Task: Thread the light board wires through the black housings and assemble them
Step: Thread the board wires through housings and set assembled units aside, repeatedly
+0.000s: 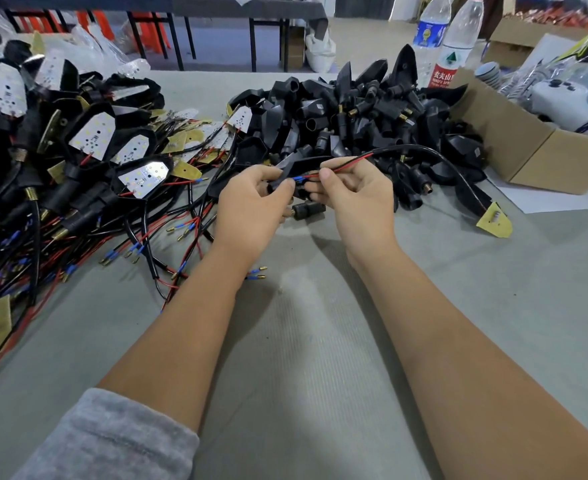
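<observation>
Above the grey table (320,341), the left hand (247,209) grips a black plastic housing (285,171) while the right hand (351,199) pinches the red and black wire pair (348,164) at its blue-sleeved ends, right by the housing. The black sheathed cable arcs rightward to a yellow-backed light board (495,220) lying on the table
</observation>
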`<control>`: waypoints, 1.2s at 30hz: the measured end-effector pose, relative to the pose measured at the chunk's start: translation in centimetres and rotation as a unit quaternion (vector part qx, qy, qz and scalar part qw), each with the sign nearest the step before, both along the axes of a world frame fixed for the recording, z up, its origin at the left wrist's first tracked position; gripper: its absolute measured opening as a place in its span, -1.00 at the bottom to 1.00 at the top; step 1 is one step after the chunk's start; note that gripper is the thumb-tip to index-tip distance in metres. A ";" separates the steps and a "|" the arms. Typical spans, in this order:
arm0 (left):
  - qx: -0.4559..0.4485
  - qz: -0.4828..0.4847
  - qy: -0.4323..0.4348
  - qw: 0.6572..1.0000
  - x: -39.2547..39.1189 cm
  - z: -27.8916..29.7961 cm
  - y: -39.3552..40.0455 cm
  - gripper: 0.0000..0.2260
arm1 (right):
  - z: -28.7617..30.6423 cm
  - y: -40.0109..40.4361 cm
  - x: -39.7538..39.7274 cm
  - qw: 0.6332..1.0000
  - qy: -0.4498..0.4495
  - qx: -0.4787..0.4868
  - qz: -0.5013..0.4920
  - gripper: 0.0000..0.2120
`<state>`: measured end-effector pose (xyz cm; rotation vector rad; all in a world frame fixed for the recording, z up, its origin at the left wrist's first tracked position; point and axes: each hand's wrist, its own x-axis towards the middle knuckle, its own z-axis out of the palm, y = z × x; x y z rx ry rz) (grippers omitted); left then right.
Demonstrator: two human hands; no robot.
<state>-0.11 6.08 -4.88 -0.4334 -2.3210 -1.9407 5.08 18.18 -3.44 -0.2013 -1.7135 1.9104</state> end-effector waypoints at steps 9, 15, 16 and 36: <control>0.135 -0.021 -0.079 0.988 0.1 0.4 0.5 -0.83 | -0.2 0.4 0.0 0.994 0.003 -0.073 0.087 -0.88; 0.149 -0.051 -0.083 0.984 0.6 0.5 0.9 -0.83 | -0.6 0.3 0.0 0.997 -0.024 0.056 0.051 -0.88; 0.153 -0.055 -0.089 0.983 0.7 0.5 1.0 -0.83 | -0.6 0.2 0.0 0.996 -0.025 0.064 0.050 -0.88; 0.236 -0.197 -0.106 0.945 1.4 0.7 1.7 -0.61 | 0.2 0.4 0.1 0.949 -0.029 -0.232 0.209 -0.70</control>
